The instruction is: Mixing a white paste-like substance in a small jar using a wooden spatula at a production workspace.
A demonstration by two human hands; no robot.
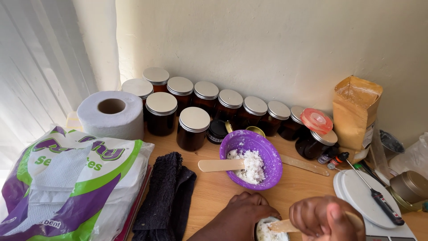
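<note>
While both hands work at the bottom edge of the view, the scene reads like this:

Left hand: the left hand (243, 213) is curled around the side of a small container (266, 230) of white grainy stuff, fingers wrapped and touching its rim.
Right hand: the right hand (323, 216) is closed in a fist on a wooden stick (281, 226) – its flat end lies in the white stuff.
Small container: stands on the tabletop (209, 189) at the near edge, just below the purple bowl.
Purple bowl: the purple bowl (257, 157) holds more of the white stuff, with a wooden spatula (220, 165) resting across its rim.
Jars: a row of dark amber jars (192, 129) with silver lids stands along the wall.
Left side: a paper roll (111, 114), a pack of paper napkins (71, 183) and a dark cloth (166, 196).
Right side: a white scale (363, 196) with a probe thermometer (374, 193) lying across it – behind it, a brown paper bag (355, 111).
</note>
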